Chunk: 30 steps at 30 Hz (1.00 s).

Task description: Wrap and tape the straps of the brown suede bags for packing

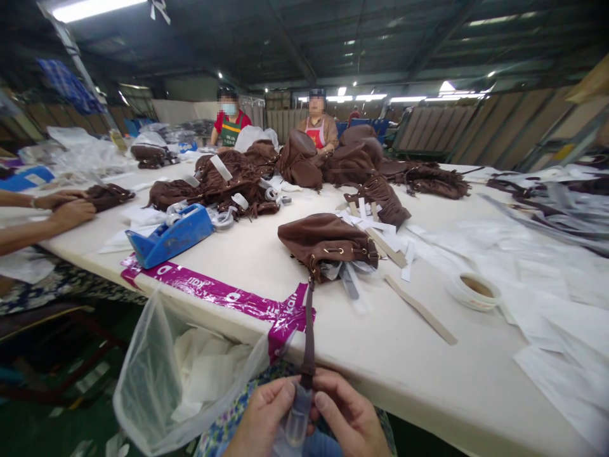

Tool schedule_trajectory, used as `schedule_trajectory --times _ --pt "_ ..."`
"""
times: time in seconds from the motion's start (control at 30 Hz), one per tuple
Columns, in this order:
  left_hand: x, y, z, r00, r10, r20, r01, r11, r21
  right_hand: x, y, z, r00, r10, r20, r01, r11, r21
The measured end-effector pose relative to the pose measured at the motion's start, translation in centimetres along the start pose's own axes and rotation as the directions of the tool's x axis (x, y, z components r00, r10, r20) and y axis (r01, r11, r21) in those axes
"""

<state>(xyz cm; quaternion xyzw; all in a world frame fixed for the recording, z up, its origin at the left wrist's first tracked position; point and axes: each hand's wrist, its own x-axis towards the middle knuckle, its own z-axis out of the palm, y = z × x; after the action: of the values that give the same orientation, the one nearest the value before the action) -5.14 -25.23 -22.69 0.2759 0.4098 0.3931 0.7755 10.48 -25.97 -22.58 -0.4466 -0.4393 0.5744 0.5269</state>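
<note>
A brown bag lies on the table in front of me, gold eyelets along its edge and clear plastic poking from its opening. Its narrow brown strap runs down over the table edge to my hands. My left hand pinches the strap's end from the left. From the other side, my right hand closes its fingers on the same end. A clear plastic sleeve covers the strap end between my thumbs; what lies inside it is hard to make out.
A blue tape dispenser stands left of the bag. Purple tape runs along the edge above a plastic sack of white scraps. A tape roll and white sheets lie right. Brown bags heap behind; a co-worker's hands work left.
</note>
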Motion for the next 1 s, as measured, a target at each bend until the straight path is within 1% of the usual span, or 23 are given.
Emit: schedule_trajectory --times 0.07,0.1,0.23,0.33,0.4,0.5,0.57,0.63,0.67,0.73,0.83,0.9,1.0 --pt "0.1 -0.1 0.0 1.000 -0.003 -0.019 0.002 1.000 -0.016 -0.1 0.2 -0.6 0.995 -0.095 -0.009 0.092 0.985 -0.145" --pt "0.1 -0.2 0.0 1.000 -0.003 -0.023 0.003 1.000 -0.020 -0.1 0.3 -0.7 0.992 -0.123 -0.017 0.118 0.974 -0.194" --pt "0.3 -0.1 0.1 1.000 -0.028 -0.007 0.028 1.000 0.000 0.0 1.1 -0.5 0.985 -0.163 -0.059 0.146 0.962 -0.229" --pt "0.3 0.2 0.0 0.999 -0.038 0.011 0.037 0.998 0.046 0.2 1.4 -0.5 0.984 -0.181 -0.003 0.173 0.947 -0.270" --pt "0.3 0.4 -0.2 0.998 -0.023 0.052 0.020 0.997 0.069 0.4 1.3 -0.9 0.977 -0.204 0.066 0.214 0.919 -0.331" --pt "0.6 0.5 -0.4 0.991 0.064 0.118 -0.072 0.996 0.062 0.5 0.7 -1.5 0.941 -0.293 0.168 0.338 0.825 -0.453" --pt "0.9 0.4 -0.7 0.986 0.099 0.132 -0.105 0.994 0.037 0.7 0.3 -1.8 0.911 -0.352 0.217 0.413 0.750 -0.517" --pt "1.3 0.4 -1.0 0.992 0.084 0.097 -0.086 0.996 0.017 0.8 0.1 -1.8 0.886 -0.392 0.247 0.460 0.692 -0.557" --pt "1.4 0.4 -1.0 0.995 0.069 0.065 -0.070 0.997 0.015 0.9 0.0 -1.7 0.881 -0.408 0.242 0.469 0.675 -0.570" --pt "1.4 0.8 -0.9 0.999 0.044 0.001 -0.044 0.999 0.031 1.1 0.1 -1.5 0.880 -0.429 0.203 0.461 0.668 -0.585" --pt "1.3 1.4 -0.5 0.999 0.035 -0.033 -0.032 0.996 0.089 1.3 0.2 -1.1 0.886 -0.432 0.170 0.442 0.672 -0.594" --pt "1.3 1.6 -0.5 0.997 0.064 -0.042 -0.058 0.990 0.132 1.5 0.2 -1.0 0.876 -0.439 0.202 0.462 0.639 -0.615" --pt "1.8 1.4 -1.0 0.987 0.154 -0.043 -0.143 0.972 0.188 1.9 0.0 -1.1 0.834 -0.466 0.297 0.530 0.525 -0.665"
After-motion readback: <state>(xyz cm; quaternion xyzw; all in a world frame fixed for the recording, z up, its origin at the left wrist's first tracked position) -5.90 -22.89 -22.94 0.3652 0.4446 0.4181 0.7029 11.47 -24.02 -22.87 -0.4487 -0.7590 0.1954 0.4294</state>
